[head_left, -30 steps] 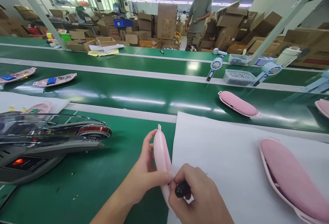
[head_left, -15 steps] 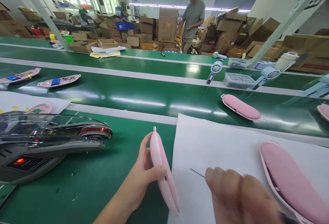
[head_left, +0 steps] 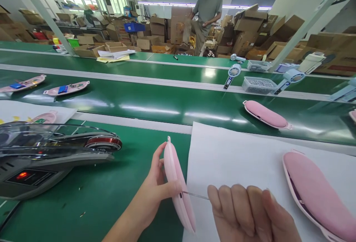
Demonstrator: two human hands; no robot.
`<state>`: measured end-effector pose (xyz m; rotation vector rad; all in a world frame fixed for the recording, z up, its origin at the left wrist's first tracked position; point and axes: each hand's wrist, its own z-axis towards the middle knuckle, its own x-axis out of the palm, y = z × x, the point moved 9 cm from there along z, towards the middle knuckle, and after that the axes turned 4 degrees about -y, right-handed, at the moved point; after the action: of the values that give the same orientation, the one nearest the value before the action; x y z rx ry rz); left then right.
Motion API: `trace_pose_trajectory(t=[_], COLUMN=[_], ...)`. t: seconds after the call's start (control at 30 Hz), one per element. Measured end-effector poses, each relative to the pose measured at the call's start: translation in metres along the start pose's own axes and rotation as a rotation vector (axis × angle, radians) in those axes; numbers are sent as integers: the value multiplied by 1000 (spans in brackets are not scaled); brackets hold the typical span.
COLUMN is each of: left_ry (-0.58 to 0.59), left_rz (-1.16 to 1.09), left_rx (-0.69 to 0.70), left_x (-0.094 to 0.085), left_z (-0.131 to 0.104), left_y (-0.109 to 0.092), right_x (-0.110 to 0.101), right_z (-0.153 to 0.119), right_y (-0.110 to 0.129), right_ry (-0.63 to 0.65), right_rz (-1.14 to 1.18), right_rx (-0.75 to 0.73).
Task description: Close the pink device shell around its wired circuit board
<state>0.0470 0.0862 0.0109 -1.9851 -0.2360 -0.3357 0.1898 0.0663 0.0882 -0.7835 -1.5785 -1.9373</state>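
My left hand [head_left: 151, 194] grips a pink oblong plastic case [head_left: 178, 175], held on edge with its side seam facing me. The thumb presses near a small dark slot in that seam. My right hand [head_left: 244, 212] is closed in a fist around a tool whose handle is hidden. Only its thin metal shaft [head_left: 196, 196] shows, and the tip meets the case at the seam by the slot and my left thumb. Another pink case [head_left: 314, 194] lies on the white sheet to the right, with a dark gap along its edge.
White paper [head_left: 222, 153] covers the bench at right. A dark machine with a clear cover [head_left: 55, 156] stands at left. The green belt [head_left: 155, 101] carries a pink case [head_left: 267, 114] and opened shells [head_left: 66, 88]. Handheld fans [head_left: 233, 72] and a screw tub [head_left: 258, 85] lie beyond. A person [head_left: 207, 12] stands behind.
My right hand has moved left, bringing the shaft's tip from apart to the case's seam. The left hand barely shifts. Pieces on the belt have slid slightly right, and the person behind has raised a leg.
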Motion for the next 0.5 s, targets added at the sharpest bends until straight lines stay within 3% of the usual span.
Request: trace_pose_trajectory(t=[0.17, 0.27, 0.43, 0.5], left_ry=[11, 7, 6, 2], left_rz=[18, 25, 33, 40], left_rx=[-16, -18, -23, -18], left_x=[0, -1, 2, 3], left_z=[2, 2, 1, 2], left_y=[2, 2, 2, 2], right_x=[2, 0, 5, 1], right_z=[1, 3, 2, 0], right_y=[-4, -3, -10, -17], right_ry=[16, 19, 339, 395], right_rz=[76, -24, -446, -539], right_rx=[10, -16, -130, -136])
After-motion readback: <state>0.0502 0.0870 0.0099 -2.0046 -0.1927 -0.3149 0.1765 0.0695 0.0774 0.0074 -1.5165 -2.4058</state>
